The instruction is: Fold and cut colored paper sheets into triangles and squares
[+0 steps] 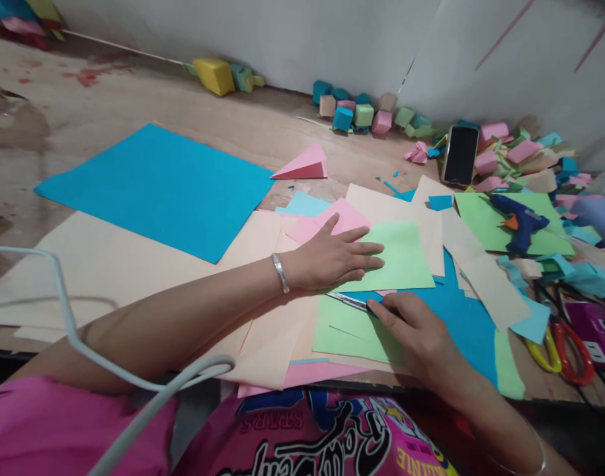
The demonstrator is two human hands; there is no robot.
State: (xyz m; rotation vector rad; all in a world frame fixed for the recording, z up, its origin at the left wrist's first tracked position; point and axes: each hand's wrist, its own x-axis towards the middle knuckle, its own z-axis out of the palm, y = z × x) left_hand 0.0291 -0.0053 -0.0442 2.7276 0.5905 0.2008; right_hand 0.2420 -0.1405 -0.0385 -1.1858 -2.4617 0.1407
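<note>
My left hand [332, 254] lies flat with spread fingers on a light green paper sheet [404, 258] and the edge of a pink piece [352, 215]. Just below it, my right hand [418, 334] is closed around a slim tool with a silver blade [348, 301]; its handle is hidden in the fingers, so I cannot tell whether it is a knife or scissors. The blade points left along the lower edge of that green sheet. Under my right hand lies a second light green sheet [349, 337] with a thin dark line across it. Peach sheets [267, 317] are spread beneath.
A large blue sheet [158, 192] and a folded pink piece [305, 165] lie beyond. At the right are a phone [461, 155], a blue glue gun [520, 221], red-and-yellow-handled scissors [572, 350] and heaped paper shapes [525, 152]. A white cable [67, 304] crosses at left.
</note>
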